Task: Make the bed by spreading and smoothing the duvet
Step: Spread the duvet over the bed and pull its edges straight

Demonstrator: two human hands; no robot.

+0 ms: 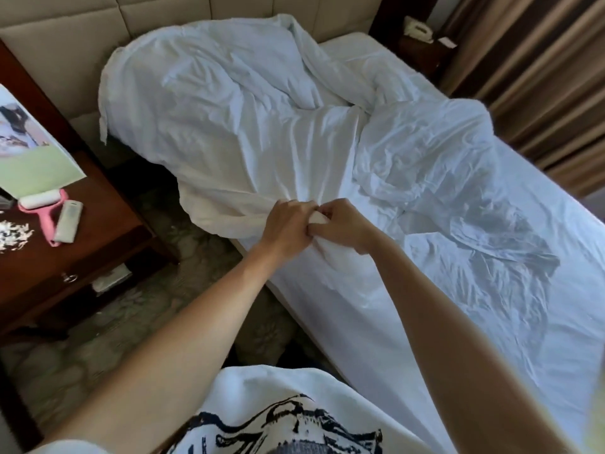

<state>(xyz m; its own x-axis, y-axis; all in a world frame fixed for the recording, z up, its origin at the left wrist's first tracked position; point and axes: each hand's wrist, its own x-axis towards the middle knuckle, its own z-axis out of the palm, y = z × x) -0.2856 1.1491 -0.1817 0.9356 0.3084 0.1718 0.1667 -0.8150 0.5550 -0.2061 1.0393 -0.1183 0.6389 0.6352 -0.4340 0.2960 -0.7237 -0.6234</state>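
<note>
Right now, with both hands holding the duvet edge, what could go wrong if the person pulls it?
1. The left hand and right hand pinch the duvet at one spot, so it may bunch rather than spread.
2. Its heap overhangs the bed side near the nightstand and might slide to the floor.

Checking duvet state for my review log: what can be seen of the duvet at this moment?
The duvet is white, soft-looking cloth, heavily creased and bunched in a heap at the headboard end, spilling over the bed's near side. It leaves the lower sheet bare. Its near edge is gathered where the left hand and right hand pinch it together.
</note>
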